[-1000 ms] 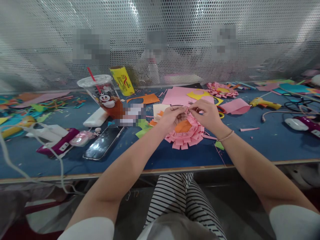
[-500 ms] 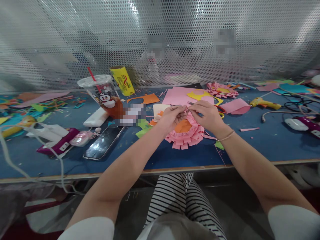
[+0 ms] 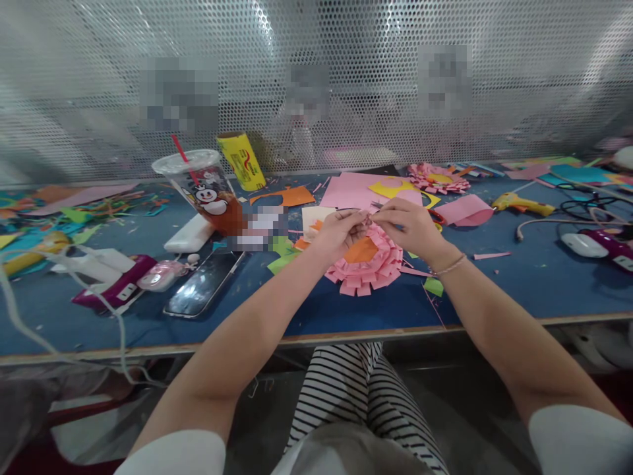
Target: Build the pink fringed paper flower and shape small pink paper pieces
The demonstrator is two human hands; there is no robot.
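A pink paper flower [image 3: 363, 280] with fringed layers and an orange centre [image 3: 361, 251] lies on the blue table. Above its far edge, my left hand [image 3: 343, 231] and my right hand [image 3: 408, 227] meet at the fingertips. Both are closed in a pinch on a small pink paper piece [image 3: 368, 221], mostly covered by the fingers. Scissors [image 3: 435, 216] lie behind my right hand, partly hidden by it. A pink paper sheet [image 3: 346, 188] and a yellow paper cutout [image 3: 395, 188] are spread beyond the hands.
To the left stand a drink cup [image 3: 212, 198] with a straw and a yellow tube [image 3: 242, 161]. A phone [image 3: 202, 287] and a purple power strip [image 3: 116, 287] lie nearer. Another pink flower [image 3: 435, 178], a yellow glue gun [image 3: 524, 204] and a cable [image 3: 548, 221] are at the right.
My right hand has shifted very slightly, and less pink paper shows between the fingertips. The flower and the other things on the table stay in place.
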